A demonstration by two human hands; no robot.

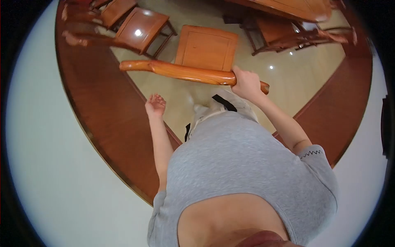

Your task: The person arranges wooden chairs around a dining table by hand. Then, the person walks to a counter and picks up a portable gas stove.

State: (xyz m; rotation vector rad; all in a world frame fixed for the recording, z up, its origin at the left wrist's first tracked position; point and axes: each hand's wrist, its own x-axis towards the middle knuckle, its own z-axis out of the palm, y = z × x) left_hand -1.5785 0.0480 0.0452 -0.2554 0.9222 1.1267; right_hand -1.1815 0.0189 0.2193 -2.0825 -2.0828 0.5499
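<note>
My right hand is wrapped round the right part of the polished wooden top rail of a chair. Beyond that rail, the chair's square orange-brown seat shows. Below and to the left of the rail's left end, my left hand is held in the air, touching nothing, its fingers apart and slightly curled. The lower parts of the chair are hidden from view.
More wooden chairs stand at the upper left, and others at the upper right. A wooden table is at the top. The pale floor is glossy. Dark red-brown wood panelling runs along both sides.
</note>
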